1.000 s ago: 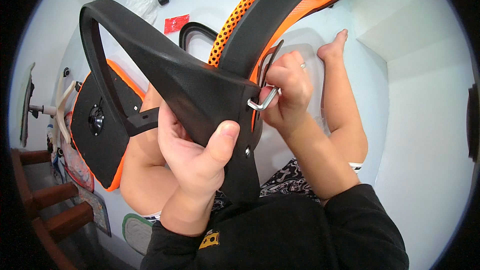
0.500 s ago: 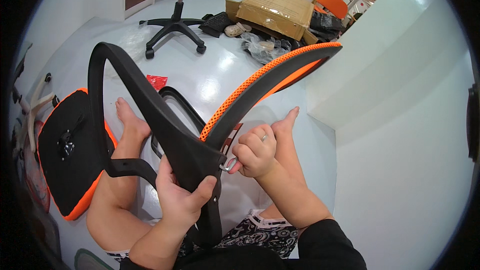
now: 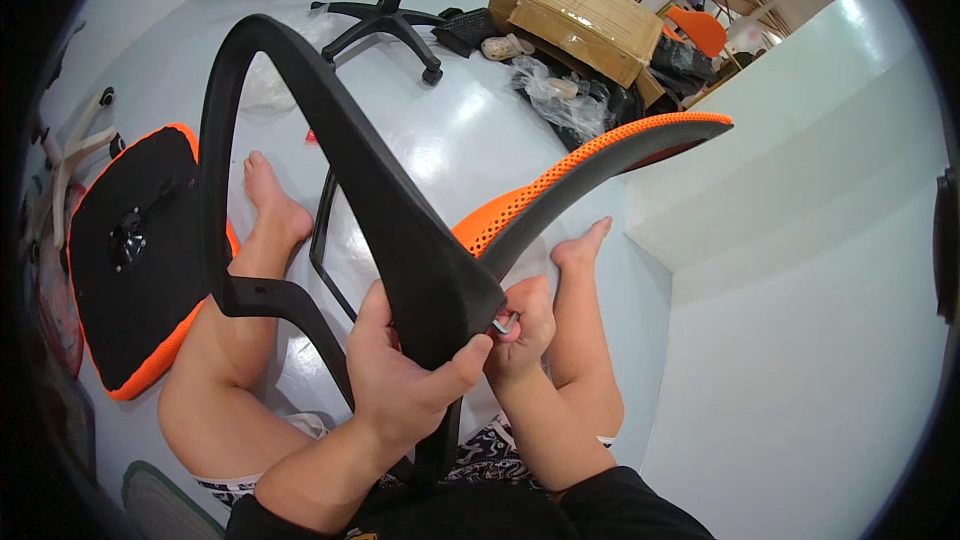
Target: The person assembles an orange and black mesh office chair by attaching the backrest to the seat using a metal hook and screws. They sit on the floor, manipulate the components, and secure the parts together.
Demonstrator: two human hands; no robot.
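Observation:
Between my legs stands a black plastic chair frame (image 3: pixel 425 275) with looped armrests, joined to a chair backrest (image 3: pixel 560 185) edged in orange mesh. My left hand (image 3: pixel 400 370) is wrapped round the frame near its joint with the backrest, the thumb lying across its side. Just right of that joint, my right hand (image 3: pixel 525 330) is closed on a small silver hex key (image 3: pixel 506 324). The key's inner end meets the side of the frame, where the frame's edge partly hides it. Some of my right fingers are hidden behind the key and hand.
To my left lies an orange-and-black chair seat (image 3: pixel 135 250), underside up. A black five-legged chair base (image 3: pixel 385 25) stands ahead. Farther right are a cardboard box (image 3: pixel 585 25), clear plastic wrapping (image 3: pixel 565 100) and a clog (image 3: pixel 507 47). A white wall (image 3: pixel 790 270) rises on the right.
The frame and backrest have swung to the right and tipped, with both hands moving along. My right hand has turned about the hex key. The view has shifted too.

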